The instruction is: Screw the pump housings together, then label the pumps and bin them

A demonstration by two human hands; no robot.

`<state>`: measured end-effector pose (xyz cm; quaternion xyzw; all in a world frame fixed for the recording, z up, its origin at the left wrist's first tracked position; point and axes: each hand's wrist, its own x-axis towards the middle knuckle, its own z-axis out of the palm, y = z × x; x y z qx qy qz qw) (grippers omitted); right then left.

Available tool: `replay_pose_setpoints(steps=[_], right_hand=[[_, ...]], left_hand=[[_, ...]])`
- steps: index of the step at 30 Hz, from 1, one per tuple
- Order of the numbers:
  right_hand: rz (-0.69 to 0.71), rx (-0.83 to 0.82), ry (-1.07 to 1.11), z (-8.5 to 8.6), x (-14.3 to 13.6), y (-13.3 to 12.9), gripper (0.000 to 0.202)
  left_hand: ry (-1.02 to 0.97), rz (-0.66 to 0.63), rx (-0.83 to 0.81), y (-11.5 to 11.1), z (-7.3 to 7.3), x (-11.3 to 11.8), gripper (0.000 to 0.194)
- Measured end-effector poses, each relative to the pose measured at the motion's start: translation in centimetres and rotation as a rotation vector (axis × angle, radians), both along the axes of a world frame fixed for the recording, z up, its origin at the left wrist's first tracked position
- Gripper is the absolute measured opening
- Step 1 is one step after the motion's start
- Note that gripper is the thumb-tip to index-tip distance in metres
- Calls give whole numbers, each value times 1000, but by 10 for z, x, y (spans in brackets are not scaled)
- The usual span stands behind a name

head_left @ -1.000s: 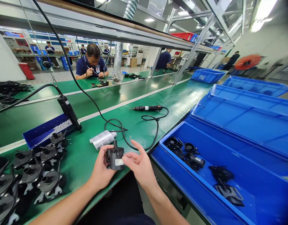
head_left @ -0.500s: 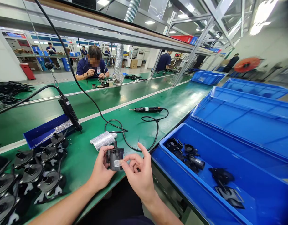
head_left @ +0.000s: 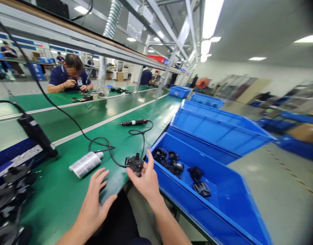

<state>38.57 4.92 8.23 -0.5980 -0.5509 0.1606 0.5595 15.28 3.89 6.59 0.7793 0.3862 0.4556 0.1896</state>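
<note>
My right hand (head_left: 146,178) grips a small black pump-like housing (head_left: 135,164) with a short spout on top, near the bench edge beside the blue bin. Fingers apart and holding nothing, my left hand (head_left: 96,195) hovers over the green bench (head_left: 59,190). A roll of silvery label sheet (head_left: 85,164) lies just beyond it. Farther back rests a black electric screwdriver (head_left: 133,122) with its cable looped on the bench.
At right a blue bin (head_left: 212,217) holds several black parts (head_left: 171,161); another blue bin (head_left: 217,129) stands behind. Several black assemblies (head_left: 11,190) crowd the left, near a hanging screwdriver (head_left: 37,134) and a tray of screws (head_left: 18,154). Across the bench sits a co-worker (head_left: 69,75).
My left hand has let go of the black housing and opened. My right hand now carries it, farther right toward the blue bin. The view has turned right.
</note>
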Motion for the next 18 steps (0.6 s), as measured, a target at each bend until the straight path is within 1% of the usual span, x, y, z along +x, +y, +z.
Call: replay_pose_setpoints(steps=[2, 3, 4, 5, 6, 7, 8, 10, 12, 13, 15, 16, 17, 18], right_hand=[[-332, -60, -102, -1, 45, 10, 117], [-487, -128, -161, -2, 67, 13, 116], [-611, -209, -220, -4, 87, 14, 114], [-693, -295, -269, -6, 104, 14, 112], [-735, -378, -304, -9, 118, 13, 110], [-739, -452, -323, -13, 128, 11, 107], [-722, -508, -326, -16, 136, 10, 104], [-673, -556, -320, -18, 140, 8, 92], [-643, -542, -337, -15, 131, 9, 80], [-624, -495, -349, -12, 122, 11, 77], [-506, -300, -333, -4, 91, 14, 75], [-375, -103, -272, -1, 69, 16, 72], [-167, 111, -182, 0, 43, 17, 71], [-19, 186, -196, 0, 13, 20, 71]], left_hand=[[37, 19, -13, 9, -5, -3, 57], [42, 23, -10, 14, -8, -5, 54], [41, 27, 3, 19, -12, -6, 53], [39, 34, 23, 23, -16, -7, 53], [41, 40, 47, 27, -20, -8, 54], [48, 44, 70, 30, -24, -8, 54], [59, 46, 88, 31, -27, -9, 55], [83, 43, 112, 33, -32, -9, 54], [109, 41, 136, 33, -32, -11, 50], [122, 44, 151, 34, -32, -12, 46], [149, 58, 186, 35, -29, -15, 39], [161, 62, 206, 37, -28, -16, 35], [168, 58, 224, 39, -28, -17, 33], [156, 43, 230, 42, -28, -18, 33]])
